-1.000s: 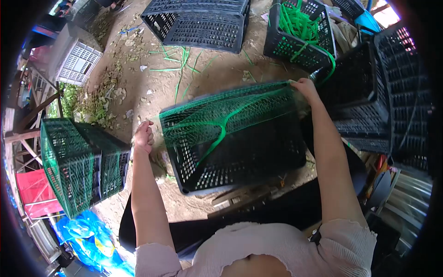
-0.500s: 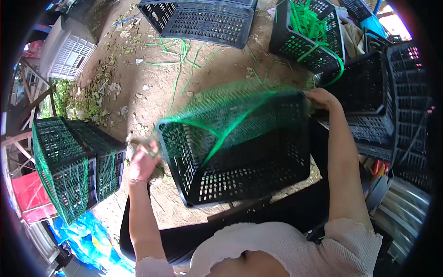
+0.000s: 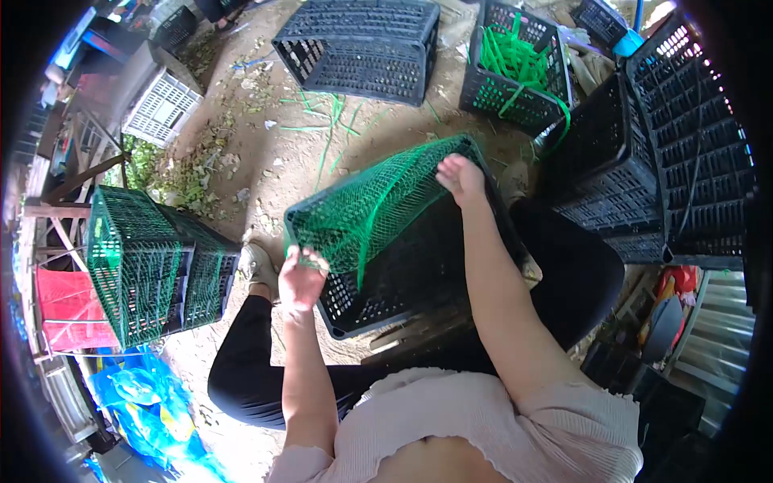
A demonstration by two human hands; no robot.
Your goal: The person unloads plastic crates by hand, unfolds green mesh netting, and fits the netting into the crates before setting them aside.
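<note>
A black plastic crate [image 3: 419,278] stands tilted between my knees, its open side toward me. Green netting [image 3: 354,213] covers its far part, with a thicker green strand hanging into the opening. My left hand [image 3: 303,282] is at the crate's left side, fingers curled on the netting's edge near the rim. My right hand [image 3: 462,179] reaches over the far right part of the crate, fingers closed at the netting's edge. The near part of the opening is uncovered and its inside is dark.
Two net-covered crates [image 3: 149,266] stand at left, above blue plastic sheeting [image 3: 149,402]. Ahead lies another black crate [image 3: 366,68]; right of it, a crate [image 3: 475,101] holds green straps [image 3: 515,60]. Stacked black crates [image 3: 692,145] line the right side. Loose green strips litter the dirt floor.
My right hand has left the crate's far right corner and moved left over the netting. My left hand has come in to the rim. The crate has turned, its right end swinging away.
</note>
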